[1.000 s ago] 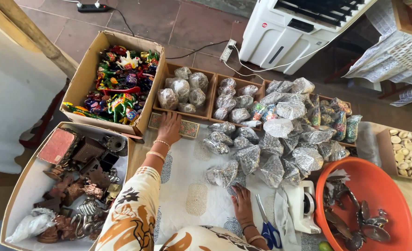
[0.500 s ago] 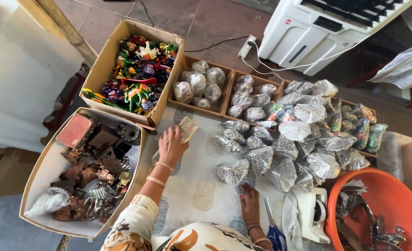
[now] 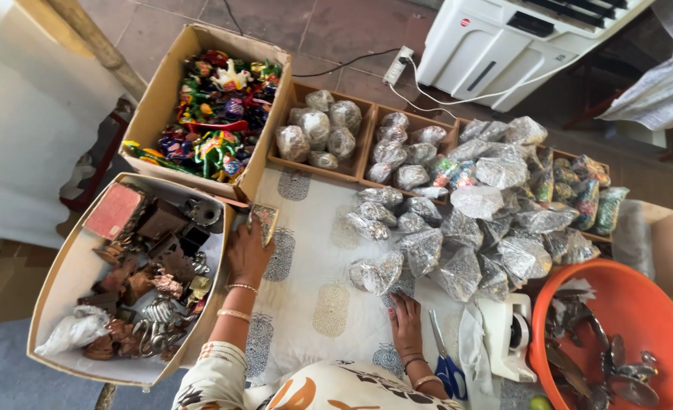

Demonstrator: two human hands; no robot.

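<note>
The left hand (image 3: 247,254) pinches a small flat gold-edged card (image 3: 264,221) at the rim of the carton of metal trinkets (image 3: 63,304). Carry it level, clear of that rim. The right hand (image 3: 406,325) lies open, flat on the tabletop cloth (image 3: 314,250), just below the foil packets (image 3: 458,243).

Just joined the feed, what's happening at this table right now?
A person sits at a cloth-covered table crowded with clear packets. The left hand holds a small flat card-like piece at the edge of the box of brown metal trinkets. The right hand rests flat on the cloth beside one packet, with blue-handled scissors just next to it.
</note>
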